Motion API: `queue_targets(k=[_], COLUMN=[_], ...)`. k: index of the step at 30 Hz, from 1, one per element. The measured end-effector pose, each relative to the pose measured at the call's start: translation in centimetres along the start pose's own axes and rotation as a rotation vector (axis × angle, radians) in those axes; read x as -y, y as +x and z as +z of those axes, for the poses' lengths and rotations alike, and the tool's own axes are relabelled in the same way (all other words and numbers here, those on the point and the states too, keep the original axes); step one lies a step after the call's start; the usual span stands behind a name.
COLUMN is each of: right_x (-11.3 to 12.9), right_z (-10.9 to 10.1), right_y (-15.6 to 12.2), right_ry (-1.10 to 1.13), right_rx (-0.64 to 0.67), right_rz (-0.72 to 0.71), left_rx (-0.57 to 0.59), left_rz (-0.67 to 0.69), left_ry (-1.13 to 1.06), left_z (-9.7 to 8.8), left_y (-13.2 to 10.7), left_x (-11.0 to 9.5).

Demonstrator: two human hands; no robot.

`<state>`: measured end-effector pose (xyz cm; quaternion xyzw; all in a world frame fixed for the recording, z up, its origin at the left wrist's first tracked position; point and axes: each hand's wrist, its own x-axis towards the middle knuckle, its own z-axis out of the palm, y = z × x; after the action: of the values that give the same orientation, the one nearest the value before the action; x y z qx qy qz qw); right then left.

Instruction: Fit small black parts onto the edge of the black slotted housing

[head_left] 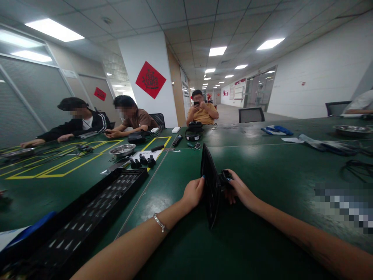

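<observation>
In the head view, the black panel [210,190] stands edge-on between your hands above the green table [177,231]. Your left hand [192,193] grips it, thumb against its face, other fingers largely hidden; your right hand [239,187] is closed around the dark fitting [224,178] behind. It looks light and stiff, perhaps slippery and easily scratched; rim and fitting seem the safest holds.

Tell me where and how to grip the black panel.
Probably pinch the black panel by its top edge, coming from above: it looks thin, stands upright, and that edge rises clear of the left hand and right hand.
</observation>
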<state>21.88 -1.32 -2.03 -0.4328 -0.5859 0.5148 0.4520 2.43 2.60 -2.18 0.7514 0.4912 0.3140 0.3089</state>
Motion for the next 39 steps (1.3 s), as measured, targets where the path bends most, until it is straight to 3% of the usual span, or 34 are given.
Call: queue_targets(k=[12, 31, 39], right_x=[-0.1, -0.3, -0.3], right_z=[-0.1, -0.2, -0.1], right_y=[0.0, 0.1, 0.1], right_ry=[0.011, 0.026, 0.009], right_rx=[0.012, 0.011, 0.0], right_rz=[-0.011, -0.018, -0.005], left_rx=[0.006, 0.006, 0.0], left_rz=[-0.01, -0.085, -0.036], left_ry=[-0.012, -0.146, -0.132], left_z=[-0.2, 0.2, 0.0], left_y=[-0.3, 0.3, 0.2], left_x=[-0.5, 0.5, 0.5])
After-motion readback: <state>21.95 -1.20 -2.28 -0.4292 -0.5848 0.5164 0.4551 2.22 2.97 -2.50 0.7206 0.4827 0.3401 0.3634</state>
